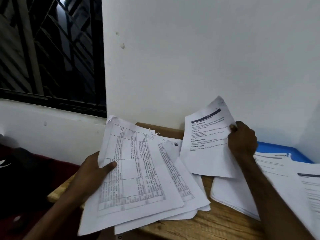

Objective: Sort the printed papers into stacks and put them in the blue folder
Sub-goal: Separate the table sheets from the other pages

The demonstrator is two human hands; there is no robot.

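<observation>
White wall and a barred window back a small wooden table set in a corner. Sorting is under way, not complete. The left hand is closed on a fanned bundle of table-printed sheets, thumb on top, and holds it raised over the table's left part. The right hand pinches a single text sheet with a dark header bar by its right edge and holds it up, apart from the bundle. Two stacks appear formed: a plain white stack lying on the table under the right forearm, and a stack of header-printed pages at far right. That stack partly covers the blue folder, which lies against the wall; whether it lies inside the folder cannot be told. Remaining, by my judgement: the bundle, the lifted sheet, and filing.
</observation>
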